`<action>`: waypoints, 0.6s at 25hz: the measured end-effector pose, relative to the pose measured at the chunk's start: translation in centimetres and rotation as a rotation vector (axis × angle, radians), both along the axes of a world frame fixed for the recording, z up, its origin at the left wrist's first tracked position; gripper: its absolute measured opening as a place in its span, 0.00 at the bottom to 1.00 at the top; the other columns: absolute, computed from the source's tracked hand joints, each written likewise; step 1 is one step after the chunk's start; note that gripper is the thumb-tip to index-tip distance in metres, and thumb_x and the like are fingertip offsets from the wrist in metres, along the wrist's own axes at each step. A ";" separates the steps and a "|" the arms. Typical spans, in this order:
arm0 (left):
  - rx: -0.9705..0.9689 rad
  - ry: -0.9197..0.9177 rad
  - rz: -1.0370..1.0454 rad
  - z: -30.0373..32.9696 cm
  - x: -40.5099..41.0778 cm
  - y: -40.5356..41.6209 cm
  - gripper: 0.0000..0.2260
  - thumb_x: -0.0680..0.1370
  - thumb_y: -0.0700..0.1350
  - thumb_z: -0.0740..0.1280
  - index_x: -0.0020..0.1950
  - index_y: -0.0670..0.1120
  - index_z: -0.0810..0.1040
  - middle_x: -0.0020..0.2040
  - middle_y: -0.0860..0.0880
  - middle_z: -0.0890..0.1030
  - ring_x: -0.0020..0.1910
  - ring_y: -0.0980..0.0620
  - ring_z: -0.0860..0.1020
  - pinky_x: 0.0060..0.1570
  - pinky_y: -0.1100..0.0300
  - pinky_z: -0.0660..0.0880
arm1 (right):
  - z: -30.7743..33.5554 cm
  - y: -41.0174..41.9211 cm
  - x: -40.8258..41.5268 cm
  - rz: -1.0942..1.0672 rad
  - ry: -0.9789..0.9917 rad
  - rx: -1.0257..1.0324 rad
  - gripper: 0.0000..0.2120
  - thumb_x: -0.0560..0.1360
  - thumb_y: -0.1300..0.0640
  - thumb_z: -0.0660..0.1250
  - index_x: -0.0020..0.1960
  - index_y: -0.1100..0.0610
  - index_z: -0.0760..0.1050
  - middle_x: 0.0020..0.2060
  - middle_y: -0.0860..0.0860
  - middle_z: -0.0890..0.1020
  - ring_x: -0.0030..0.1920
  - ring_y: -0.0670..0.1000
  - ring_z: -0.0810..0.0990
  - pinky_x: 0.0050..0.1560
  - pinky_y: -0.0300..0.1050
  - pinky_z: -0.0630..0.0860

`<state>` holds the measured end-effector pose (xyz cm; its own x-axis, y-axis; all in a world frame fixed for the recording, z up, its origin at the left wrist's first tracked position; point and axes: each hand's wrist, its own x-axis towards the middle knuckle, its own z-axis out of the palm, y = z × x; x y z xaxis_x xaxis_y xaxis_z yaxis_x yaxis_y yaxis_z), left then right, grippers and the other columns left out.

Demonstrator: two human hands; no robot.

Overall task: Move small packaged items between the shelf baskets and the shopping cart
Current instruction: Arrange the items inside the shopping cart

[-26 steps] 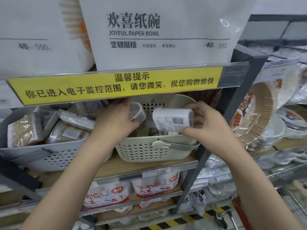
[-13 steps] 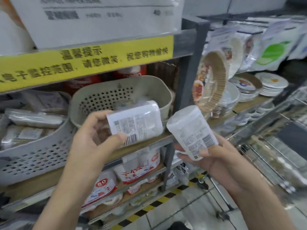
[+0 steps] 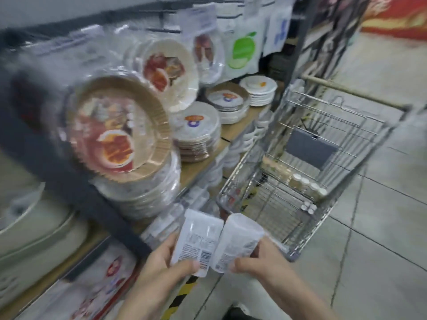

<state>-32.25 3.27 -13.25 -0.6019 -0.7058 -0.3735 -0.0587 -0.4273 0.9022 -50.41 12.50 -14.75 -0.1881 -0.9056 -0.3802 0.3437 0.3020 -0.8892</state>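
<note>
Two small white packets are in hand. The left hand (image 3: 159, 262) grips the left packet (image 3: 196, 241), thumb across its lower face; the right hand (image 3: 261, 259) grips the right packet (image 3: 238, 243), fingers curled round its far side. The packets touch along their inner edges and are held low, just short of the near corner of the shopping cart (image 3: 298, 245).

Change noted: a second ago both hands were inside the cream shelf basket; half a second ago the packets were lifted clear in front of it. The basket is now out of view and the view faces the cart. Judgement: pick-up is complete, transfer is under way, and release into the cart remains.

Edges and room: the cart's near wire rim lies between the packets and the cart bed. The bed already holds a row of small bottles (image 3: 307, 183) along its right side; the left and near part shows open wire. The shelf of paper plates (image 3: 120, 130) stands just left, its dark upright post (image 3: 76, 185) near the left forearm. The floor (image 3: 381, 250) to the right is open. The picture is blurred, so fine detail is uncertain.
</note>
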 end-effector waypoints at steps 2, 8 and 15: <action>-0.042 -0.089 -0.087 -1.4 -3.3 -0.7 0.39 0.52 0.46 0.75 0.64 0.46 0.73 0.53 0.42 0.83 0.53 0.42 0.81 0.54 0.48 0.76 | -1.6 0.8 -2.5 -0.034 0.027 0.037 0.37 0.58 0.66 0.74 0.66 0.52 0.69 0.56 0.49 0.82 0.57 0.50 0.81 0.50 0.43 0.78; -0.096 -0.247 -0.374 -4.8 -12.1 -3.0 0.38 0.54 0.58 0.79 0.61 0.47 0.75 0.52 0.48 0.84 0.51 0.49 0.82 0.51 0.52 0.79 | -6.2 2.5 -8.7 -0.183 -0.044 0.173 0.31 0.62 0.52 0.73 0.65 0.48 0.71 0.57 0.47 0.82 0.58 0.51 0.80 0.58 0.52 0.77; -0.320 -0.431 -0.528 -10.8 -20.0 -9.4 0.27 0.64 0.46 0.79 0.58 0.58 0.71 0.52 0.54 0.81 0.49 0.58 0.80 0.46 0.61 0.78 | -11.2 -0.6 -13.7 -0.454 0.047 0.340 0.27 0.61 0.51 0.75 0.59 0.55 0.78 0.49 0.48 0.85 0.49 0.47 0.83 0.44 0.39 0.79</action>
<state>-52.29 -6.16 -24.09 -0.7371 -0.4776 -0.4781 -0.5595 0.0346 0.8281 -64.07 11.87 -25.94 -0.5533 -0.5586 -0.6180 0.4684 0.4049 -0.7853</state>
